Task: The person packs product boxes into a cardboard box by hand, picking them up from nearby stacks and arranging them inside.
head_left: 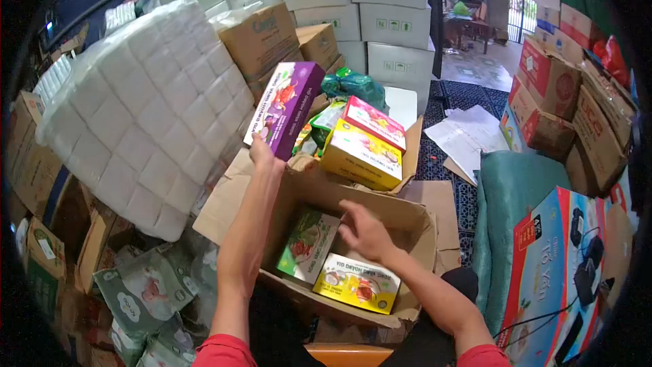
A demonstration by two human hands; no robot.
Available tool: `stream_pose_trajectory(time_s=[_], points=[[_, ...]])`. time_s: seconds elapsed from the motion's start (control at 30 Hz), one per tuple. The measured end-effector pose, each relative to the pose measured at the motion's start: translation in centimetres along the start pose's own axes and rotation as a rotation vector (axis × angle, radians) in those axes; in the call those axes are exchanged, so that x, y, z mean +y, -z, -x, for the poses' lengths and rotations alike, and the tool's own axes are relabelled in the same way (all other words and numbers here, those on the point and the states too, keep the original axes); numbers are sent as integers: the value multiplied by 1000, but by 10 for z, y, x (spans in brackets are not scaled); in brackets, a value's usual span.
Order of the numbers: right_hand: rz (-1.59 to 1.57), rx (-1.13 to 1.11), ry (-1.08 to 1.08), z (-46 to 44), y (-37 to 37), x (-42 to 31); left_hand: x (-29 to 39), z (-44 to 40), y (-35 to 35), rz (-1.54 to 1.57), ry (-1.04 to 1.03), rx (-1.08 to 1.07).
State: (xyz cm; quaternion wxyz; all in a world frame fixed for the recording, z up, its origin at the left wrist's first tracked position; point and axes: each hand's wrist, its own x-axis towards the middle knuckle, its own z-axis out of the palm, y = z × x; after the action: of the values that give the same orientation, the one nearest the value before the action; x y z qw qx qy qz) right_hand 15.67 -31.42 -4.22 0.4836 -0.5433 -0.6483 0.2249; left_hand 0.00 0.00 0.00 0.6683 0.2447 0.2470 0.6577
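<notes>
Already, green box (305, 245) and yellow-white box (358, 283) lay inside brown carton's (420, 234) near edge; left hand (263, 154) clamped purple-white box (293, 112) outside, right hand's (367, 232) fingers apart.

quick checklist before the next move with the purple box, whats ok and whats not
1. Purple box in hand: ok, the left hand holds it at its near end.
2. Right hand free: ok, it looks empty, though blurred.
3. Open carton accessible from above: ok, its top is open.
4. Opening unobstructed: not ok, the right hand is over it.
5. Enough room beside the green box and yellow box inside: cannot tell, the right hand hides part of that space.
</notes>
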Motion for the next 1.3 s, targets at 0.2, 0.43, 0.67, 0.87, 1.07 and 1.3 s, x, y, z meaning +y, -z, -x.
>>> stream_pose_trajectory(time_s=[0.2, 0.43, 0.67, 0.87, 1.07, 1.3], points=[[381, -518, 178, 9, -20, 28, -61, -57, -36, -337, 20, 428], [489, -683, 38, 14, -7, 29, -109, -96, 17, -458, 128, 367], [551, -697, -13, 22, -13, 38, -96, -79, 26, -727, 58, 427], [565, -749, -43, 30, -21, 57, -78, -52, 20, -1111, -19, 333], [659, -880, -317, 32, -21, 76, -43, 122, 5, -1416, -481, -372], [792, -1080, -567, 48, -31, 112, -70, 197, 102, -2086, 418, -1404]])
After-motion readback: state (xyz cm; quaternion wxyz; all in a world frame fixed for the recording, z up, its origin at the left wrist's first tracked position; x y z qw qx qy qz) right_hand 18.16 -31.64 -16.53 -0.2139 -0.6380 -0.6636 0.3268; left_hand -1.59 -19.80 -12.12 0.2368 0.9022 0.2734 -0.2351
